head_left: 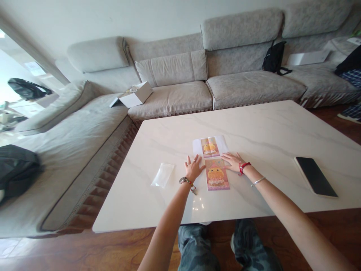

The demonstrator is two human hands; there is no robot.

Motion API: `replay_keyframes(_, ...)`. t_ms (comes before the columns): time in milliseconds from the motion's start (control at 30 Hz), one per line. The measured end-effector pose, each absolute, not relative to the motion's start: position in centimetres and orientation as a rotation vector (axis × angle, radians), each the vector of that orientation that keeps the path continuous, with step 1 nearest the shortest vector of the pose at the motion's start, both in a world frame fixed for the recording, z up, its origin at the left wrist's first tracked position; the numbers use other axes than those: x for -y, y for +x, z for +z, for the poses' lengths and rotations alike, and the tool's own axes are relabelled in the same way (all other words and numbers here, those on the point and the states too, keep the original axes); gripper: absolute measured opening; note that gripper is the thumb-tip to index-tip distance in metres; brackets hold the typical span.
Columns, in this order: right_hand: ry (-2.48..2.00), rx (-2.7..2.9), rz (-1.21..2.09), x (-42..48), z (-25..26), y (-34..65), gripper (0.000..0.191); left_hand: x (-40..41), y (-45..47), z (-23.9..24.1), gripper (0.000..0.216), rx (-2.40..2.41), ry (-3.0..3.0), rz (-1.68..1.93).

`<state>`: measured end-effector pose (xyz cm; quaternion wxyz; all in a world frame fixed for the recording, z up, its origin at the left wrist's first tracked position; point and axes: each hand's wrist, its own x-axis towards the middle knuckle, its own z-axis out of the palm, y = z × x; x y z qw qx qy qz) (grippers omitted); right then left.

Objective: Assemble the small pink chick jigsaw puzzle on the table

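A pink printed card [217, 175] with a yellow cartoon figure lies flat on the white marbled table [254, 128]. Just beyond it is a white sheet [222, 143] bearing a smaller, similar picture [210, 147] with a crease down its middle. My left hand [194, 168] rests with fingers spread left of the card, near the sheet's lower left corner. On the other side, my right hand [231, 162] lies with fingers stretched out by the card's upper right edge and the sheet's lower right corner. Neither hand grips anything.
A clear plastic sleeve [163, 175] lies left of my left hand. A dark-screened tablet [316, 176] is at the table's right. A grey sofa [175, 101] wraps behind and left, bearing a white box [137, 96] and a black bag [274, 56]. Part of another person [351, 79] shows far right.
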<state>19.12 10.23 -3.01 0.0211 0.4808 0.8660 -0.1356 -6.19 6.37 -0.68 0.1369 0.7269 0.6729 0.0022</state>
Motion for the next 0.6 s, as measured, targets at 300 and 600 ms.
replay_keyframes(300,1.537,-2.703,-0.421,-10.25,-3.0,19.06,0.054,-6.28,-6.15,-0.14,0.057,-1.965,2.094,-0.014)
replay_keyframes(600,1.56,-2.686,-0.465,-10.43,-3.15,19.52,0.053,-6.06,-5.68,-0.33,0.061,-1.931,2.11,-0.032)
